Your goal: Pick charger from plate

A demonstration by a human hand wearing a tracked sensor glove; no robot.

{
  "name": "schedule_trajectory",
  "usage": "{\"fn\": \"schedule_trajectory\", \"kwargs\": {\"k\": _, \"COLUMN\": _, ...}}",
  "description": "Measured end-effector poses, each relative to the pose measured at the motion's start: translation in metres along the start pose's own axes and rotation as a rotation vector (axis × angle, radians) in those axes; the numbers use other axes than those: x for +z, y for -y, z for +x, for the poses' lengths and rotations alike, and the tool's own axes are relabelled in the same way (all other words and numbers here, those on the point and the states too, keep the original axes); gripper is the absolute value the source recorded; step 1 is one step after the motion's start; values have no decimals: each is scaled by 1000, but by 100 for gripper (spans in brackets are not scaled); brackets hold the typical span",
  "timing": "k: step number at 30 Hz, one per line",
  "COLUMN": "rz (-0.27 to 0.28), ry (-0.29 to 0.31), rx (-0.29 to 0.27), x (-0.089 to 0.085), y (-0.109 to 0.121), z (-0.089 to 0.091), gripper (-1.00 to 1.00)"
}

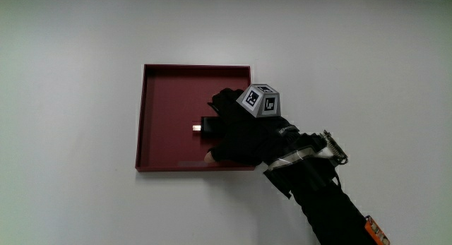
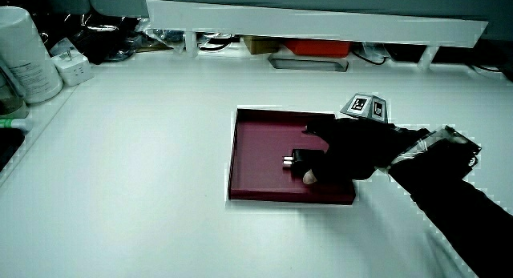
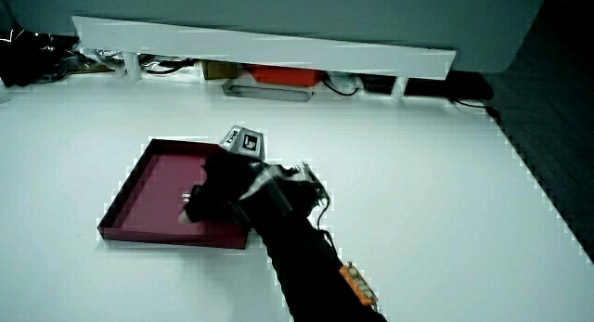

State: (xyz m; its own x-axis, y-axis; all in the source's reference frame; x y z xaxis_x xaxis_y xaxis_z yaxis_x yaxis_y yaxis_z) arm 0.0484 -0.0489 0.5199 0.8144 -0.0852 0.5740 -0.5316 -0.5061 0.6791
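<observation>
White table (image 1: 70,61) bears a red plate (image 1: 162,97); gloved fingers (image 1: 219,104) grip the black charger (image 1: 205,126).

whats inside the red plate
A black charger with its metal plug showing, the hand closed on it. The charger's body is mostly covered by the hand; the plate looks otherwise bare.

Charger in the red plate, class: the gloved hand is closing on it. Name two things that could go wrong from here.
1. The hand covers most of the charger; only its plug end shows, so the hold may be shallow and it could slip on lifting.
2. The plate is light-looking with a raised rim; the hand, low over it near that rim, might drag or tip it.
</observation>
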Motion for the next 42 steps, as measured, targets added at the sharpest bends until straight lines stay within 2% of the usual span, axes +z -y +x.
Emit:
{"fn": "schedule_trajectory", "kwargs": {"k": 2, "rz": 14, "ry": 13, "rx": -22, "x": -3, "y": -5, "z": 3, "gripper": 0}}
{"fn": "schedule_trajectory", "kwargs": {"k": 4, "rz": 8, "ry": 13, "rx": -8, "x": -4, "y": -4, "z": 0, "gripper": 0}}
{"fn": "schedule_trajectory", "kwargs": {"k": 10, "rz": 26, "ry": 34, "rx": -37, "x": -10, "y": -11, "z": 1, "gripper": 0}}
{"fn": "schedule_trajectory", "kwargs": {"k": 15, "rz": 16, "ry": 44, "rx": -51, "x": -15, "y": -16, "z": 4, "gripper": 0}}
{"fn": "schedule_trajectory", "kwargs": {"k": 16, "rz": 19, "ry": 34, "rx": -37, "x": -15, "y": -14, "z": 1, "gripper": 0}}
{"fn": "schedule_trajectory", "kwargs": {"k": 18, "rz": 64, "ry": 44, "rx": -43, "x": -15, "y": -14, "z": 3, "gripper": 7}}
{"fn": "schedule_trajectory", "kwargs": {"k": 23, "rz": 96, "ry": 30, "rx": -19, "x": -13, "y": -11, "z": -1, "gripper": 26}}
{"fn": "schedule_trajectory", "kwargs": {"k": 24, "rz": 122, "ry": 53, "rx": -33, "x": -15, "y": -13, "z": 1, "gripper": 30}}
{"fn": "schedule_trajectory", "kwargs": {"k": 28, "rz": 179, "ry": 53, "rx": -5, "x": -12, "y": -7, "z": -4, "gripper": 44}}
{"fn": "schedule_trajectory", "kwargs": {"k": 30, "rz": 210, "ry": 62, "rx": -17, "x": -12, "y": -7, "z": -3, "gripper": 52}}
{"fn": "schedule_trajectory", "kwargs": {"k": 37, "rz": 242, "ry": 68, "rx": 3, "x": -12, "y": -5, "z": -5, "gripper": 78}}
{"fn": "schedule_trajectory", "kwargs": {"k": 42, "rz": 245, "ry": 74, "rx": 9, "x": -13, "y": -5, "z": -5, "gripper": 96}}
